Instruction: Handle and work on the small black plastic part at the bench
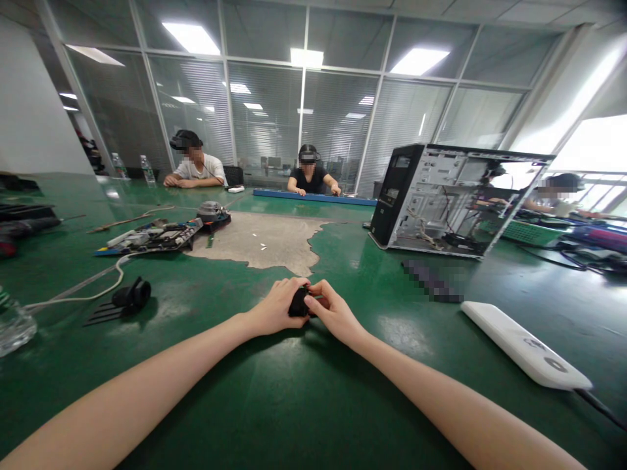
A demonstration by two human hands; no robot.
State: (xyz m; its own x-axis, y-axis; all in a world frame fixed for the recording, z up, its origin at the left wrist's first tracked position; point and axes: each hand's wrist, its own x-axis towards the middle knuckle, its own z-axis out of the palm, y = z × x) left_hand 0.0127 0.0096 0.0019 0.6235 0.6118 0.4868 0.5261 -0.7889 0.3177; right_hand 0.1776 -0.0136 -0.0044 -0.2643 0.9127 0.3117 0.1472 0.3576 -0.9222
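Note:
Both of my hands meet over the green tabletop (235, 405), around a small black object (298, 302) whose kind I cannot make out. My left hand (277, 305) wraps it from the left, thumb below and fingers above. From the right, my right hand (336, 312) pinches its edge between thumb and bent fingers. Part of the object is hidden by the fingers. To the left lies a black plastic piece (132, 294) with a round end and flat prongs.
An opened computer case (396, 196) stands right of centre, near a white power bank-like device (524, 346) with a cable. Circuit boards (151, 236) lie left, beside a torn bare patch (264, 241). A clear bottle (14, 326) is at the left edge. Other people sit across the table.

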